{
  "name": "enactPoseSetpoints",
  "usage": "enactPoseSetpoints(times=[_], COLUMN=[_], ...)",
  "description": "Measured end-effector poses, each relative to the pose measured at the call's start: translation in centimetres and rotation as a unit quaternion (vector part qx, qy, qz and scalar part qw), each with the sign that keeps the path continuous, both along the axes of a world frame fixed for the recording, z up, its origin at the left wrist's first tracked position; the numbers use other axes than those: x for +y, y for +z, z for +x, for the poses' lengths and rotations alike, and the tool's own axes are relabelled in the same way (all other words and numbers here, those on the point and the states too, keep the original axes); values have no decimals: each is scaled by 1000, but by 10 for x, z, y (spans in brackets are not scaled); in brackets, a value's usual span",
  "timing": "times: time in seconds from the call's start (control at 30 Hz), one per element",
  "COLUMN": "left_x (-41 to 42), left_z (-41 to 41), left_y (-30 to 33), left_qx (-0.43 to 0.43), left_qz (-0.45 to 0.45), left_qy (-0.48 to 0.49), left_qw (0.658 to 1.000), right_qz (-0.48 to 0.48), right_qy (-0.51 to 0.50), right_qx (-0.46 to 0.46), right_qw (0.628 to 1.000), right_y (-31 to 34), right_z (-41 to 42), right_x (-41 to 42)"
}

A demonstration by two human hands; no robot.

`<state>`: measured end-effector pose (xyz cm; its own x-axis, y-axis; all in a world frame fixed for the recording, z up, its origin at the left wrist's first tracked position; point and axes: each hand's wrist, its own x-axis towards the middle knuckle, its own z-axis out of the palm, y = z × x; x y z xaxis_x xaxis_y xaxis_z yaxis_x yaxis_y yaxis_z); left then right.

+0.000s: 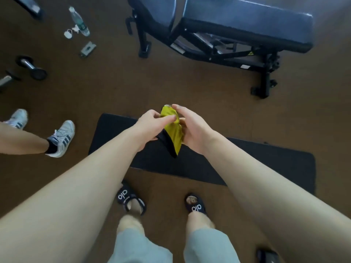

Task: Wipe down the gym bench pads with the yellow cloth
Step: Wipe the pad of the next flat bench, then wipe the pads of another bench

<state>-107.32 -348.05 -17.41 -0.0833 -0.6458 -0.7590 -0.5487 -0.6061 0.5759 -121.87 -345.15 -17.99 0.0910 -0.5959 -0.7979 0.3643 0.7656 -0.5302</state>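
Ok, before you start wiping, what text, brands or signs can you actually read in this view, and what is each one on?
"alo": on the strap of the left slide sandal, seen upside down.
"alo": on the strap of the right slide sandal.
Yellow triangular warning sticker on the bench frame: symbol too small to read.
White sticker on the frame: blurred.
Water bottle label: unreadable.
Yellow cloth: no text.

Both forearms are bare, with no sleeves showing, running up from the lower corners of the frame. At the bottom centre, pale grey-blue shorts (171, 247) cover the legs. The feet wear black slides (131, 200) printed with white "alo" lettering.
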Motion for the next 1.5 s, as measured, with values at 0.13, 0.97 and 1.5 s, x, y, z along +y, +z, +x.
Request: enactPoseSetpoints(times=[0.13,0.97,1.5], left_x=[-7,186,256], left_z=[-49,-386,-606], left_y=[57,160,170], left_qx=[-38,5,4], left_qz=[-67,-16,-78], left_qy=[-112,-432,-630], left_qw=[991,902,773], right_qz=[-37,32,47], right_qy=[-82,-438,-292], right_qx=[-2,180,229], right_qw=[996,880,927], right_y=[50,115,137], right_z=[-45,-326,-528], right_x=[18,293,408])
